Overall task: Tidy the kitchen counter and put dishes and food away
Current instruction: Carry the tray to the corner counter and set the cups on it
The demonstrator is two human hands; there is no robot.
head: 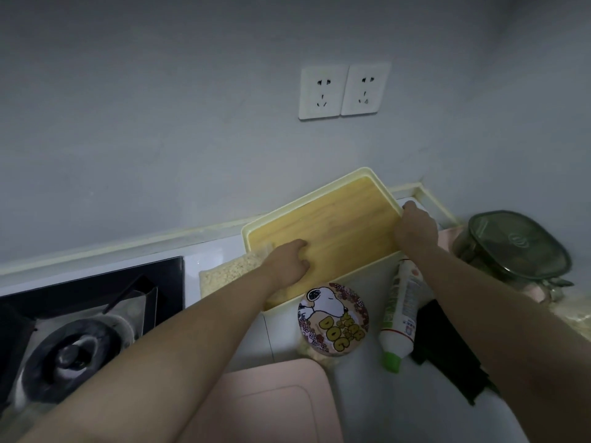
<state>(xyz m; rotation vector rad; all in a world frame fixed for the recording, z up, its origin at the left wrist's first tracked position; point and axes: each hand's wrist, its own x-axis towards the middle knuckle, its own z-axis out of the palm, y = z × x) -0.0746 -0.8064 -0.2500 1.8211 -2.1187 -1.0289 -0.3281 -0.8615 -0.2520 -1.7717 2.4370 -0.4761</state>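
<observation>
Busy with the cutting board [332, 231], held tilted at the back of the table [287, 334], with the far edge against the wall or very near it and the low edge down just behind the round dog tin [332, 318]. Right grip [415, 230] closed around the right edge of the board, fingertips over the rim. Left grip [289, 260] laid on the lower left of the wooden face with fingers bent; impossible to tell whether pinching the edge or only pressing. Probably the step of standing the board against the wall, or else of lifting it away for storing; hard to decide from here. For the next move: needs both sides kept level, and care at the low left corner, close against the bag of grains [224, 276]. Little room in front also, with the tin and the lying bottle [399, 314] just beside the low edge, so better to lift up first before any sliding forward.
</observation>
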